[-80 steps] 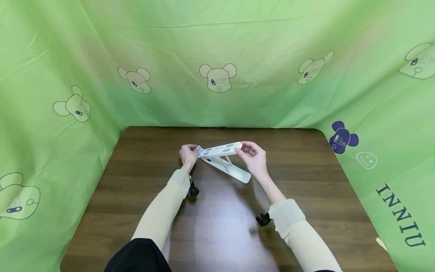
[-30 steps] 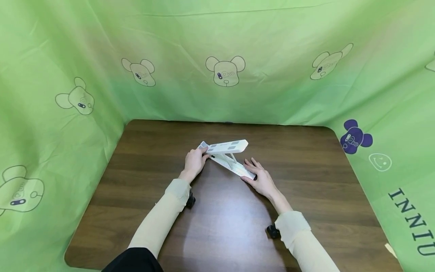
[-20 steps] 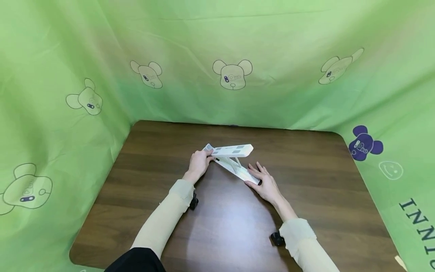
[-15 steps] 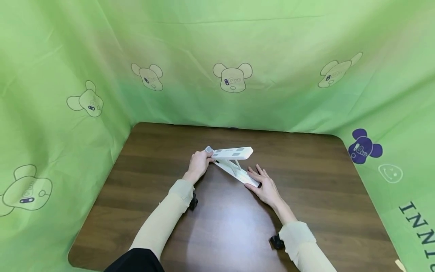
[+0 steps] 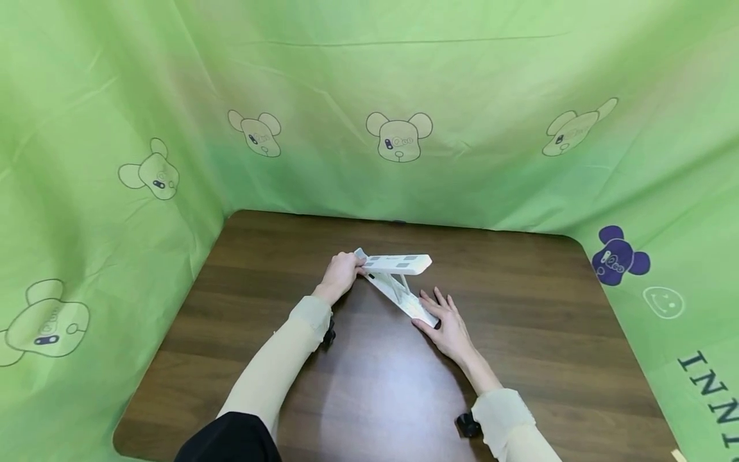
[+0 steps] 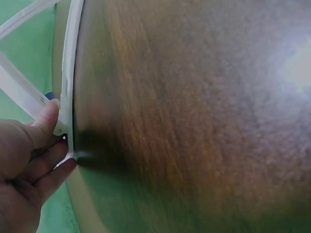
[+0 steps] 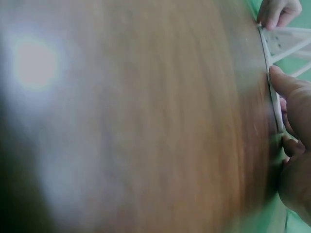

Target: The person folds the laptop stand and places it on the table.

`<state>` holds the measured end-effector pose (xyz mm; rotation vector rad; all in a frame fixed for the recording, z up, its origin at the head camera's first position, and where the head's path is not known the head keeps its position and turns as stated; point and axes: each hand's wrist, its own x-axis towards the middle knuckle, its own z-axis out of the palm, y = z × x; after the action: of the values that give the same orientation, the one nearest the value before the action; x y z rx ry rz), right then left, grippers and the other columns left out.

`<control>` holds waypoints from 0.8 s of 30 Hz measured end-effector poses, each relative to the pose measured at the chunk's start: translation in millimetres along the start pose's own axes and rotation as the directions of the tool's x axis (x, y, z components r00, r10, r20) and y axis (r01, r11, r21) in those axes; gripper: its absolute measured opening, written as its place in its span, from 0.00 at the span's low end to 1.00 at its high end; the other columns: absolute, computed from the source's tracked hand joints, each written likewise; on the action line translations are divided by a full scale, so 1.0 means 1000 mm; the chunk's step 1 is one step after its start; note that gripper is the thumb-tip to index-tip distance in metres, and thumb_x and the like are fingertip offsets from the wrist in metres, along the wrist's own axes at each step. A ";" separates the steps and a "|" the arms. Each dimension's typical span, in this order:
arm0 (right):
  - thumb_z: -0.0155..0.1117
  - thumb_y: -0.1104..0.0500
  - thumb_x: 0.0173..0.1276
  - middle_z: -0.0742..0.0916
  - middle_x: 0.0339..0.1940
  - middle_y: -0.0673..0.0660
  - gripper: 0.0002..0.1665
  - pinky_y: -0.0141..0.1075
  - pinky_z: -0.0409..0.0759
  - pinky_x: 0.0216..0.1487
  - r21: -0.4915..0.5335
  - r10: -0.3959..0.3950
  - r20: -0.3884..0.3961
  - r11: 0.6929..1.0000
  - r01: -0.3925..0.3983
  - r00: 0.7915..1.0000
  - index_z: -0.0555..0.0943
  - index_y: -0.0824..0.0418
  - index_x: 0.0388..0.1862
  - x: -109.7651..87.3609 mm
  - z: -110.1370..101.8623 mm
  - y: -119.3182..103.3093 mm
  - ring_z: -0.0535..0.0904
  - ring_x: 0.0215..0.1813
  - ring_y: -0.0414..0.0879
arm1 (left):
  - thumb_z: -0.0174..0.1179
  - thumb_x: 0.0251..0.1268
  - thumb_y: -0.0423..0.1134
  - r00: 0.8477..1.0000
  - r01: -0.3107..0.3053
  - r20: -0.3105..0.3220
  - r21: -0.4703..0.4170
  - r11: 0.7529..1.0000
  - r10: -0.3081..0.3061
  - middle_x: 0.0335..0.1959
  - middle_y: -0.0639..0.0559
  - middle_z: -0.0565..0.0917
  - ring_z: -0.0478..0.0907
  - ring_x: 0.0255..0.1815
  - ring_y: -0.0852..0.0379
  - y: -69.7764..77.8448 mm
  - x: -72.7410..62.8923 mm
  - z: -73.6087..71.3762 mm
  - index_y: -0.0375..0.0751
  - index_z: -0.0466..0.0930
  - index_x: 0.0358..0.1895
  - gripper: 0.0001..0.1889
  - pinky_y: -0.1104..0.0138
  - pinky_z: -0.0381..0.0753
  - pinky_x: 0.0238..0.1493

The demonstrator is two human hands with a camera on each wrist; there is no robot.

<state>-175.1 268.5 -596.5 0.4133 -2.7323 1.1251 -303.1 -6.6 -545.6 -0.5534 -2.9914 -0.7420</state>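
A white folding stand rests on the wooden table, unfolded into a V. Its upper plate, with grey pads, tilts up on thin struts above the base. At the hinge end, my left hand pinches the stand between thumb and fingers; the left wrist view shows the thumb by the upper plate and fingertips at the base. My right hand holds the base's other end, thumb on the near edge and fingers on the far side. In the right wrist view that thumb lies along the base edge.
The brown wooden table has rounded corners. A green cloth printed with bear heads hangs around its back and sides. Black wrist cameras sit at both cuffs. A small pale piece lies at the right table edge.
My right hand has left the upper plate's raised end and moved down to the base end. My left hand shifted to the hinge's near side. Lately the base end has swung slightly toward me.
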 end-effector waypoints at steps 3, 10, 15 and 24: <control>0.81 0.60 0.68 0.83 0.74 0.70 0.34 0.74 0.53 0.87 -0.008 0.004 -0.011 1.000 -0.005 1.000 0.83 0.74 0.69 0.001 0.003 -0.002 0.66 0.85 0.75 | 0.73 0.69 0.42 1.000 -0.003 0.006 -0.023 1.000 0.003 0.53 0.42 0.95 0.93 0.51 0.41 -0.002 0.004 -0.001 0.46 0.93 0.60 0.18 0.51 0.91 0.54; 0.81 0.60 0.66 0.84 0.73 0.72 0.34 0.76 0.55 0.85 -0.039 -0.034 -0.038 0.999 0.032 0.999 0.84 0.76 0.67 -0.003 0.008 -0.006 0.69 0.83 0.76 | 0.71 0.70 0.44 0.998 -0.070 -0.007 -0.031 0.997 0.070 0.50 0.45 0.96 0.94 0.48 0.43 -0.014 0.013 0.009 0.48 0.94 0.58 0.16 0.54 0.92 0.50; 0.82 0.60 0.66 0.84 0.72 0.72 0.35 0.78 0.57 0.82 -0.089 -0.064 -0.029 0.994 0.061 0.998 0.83 0.76 0.67 -0.007 0.007 -0.008 0.72 0.81 0.76 | 0.71 0.70 0.43 0.996 -0.075 0.030 -0.097 0.992 0.079 0.52 0.42 0.95 0.93 0.52 0.41 -0.011 0.013 0.005 0.43 0.93 0.60 0.18 0.52 0.91 0.55; 0.81 0.58 0.67 0.84 0.73 0.71 0.36 0.80 0.57 0.81 -0.108 -0.079 -0.010 0.991 0.077 0.997 0.83 0.75 0.69 -0.010 0.009 -0.014 0.73 0.81 0.75 | 0.73 0.68 0.42 0.979 -0.192 0.050 -0.063 0.979 0.196 0.53 0.41 0.95 0.93 0.53 0.43 -0.016 0.018 -0.004 0.42 0.92 0.61 0.20 0.54 0.90 0.59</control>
<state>-161.2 254.1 -596.0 0.4904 -2.7233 0.9535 -326.2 -15.9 -547.5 -0.8685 -2.9161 -0.8125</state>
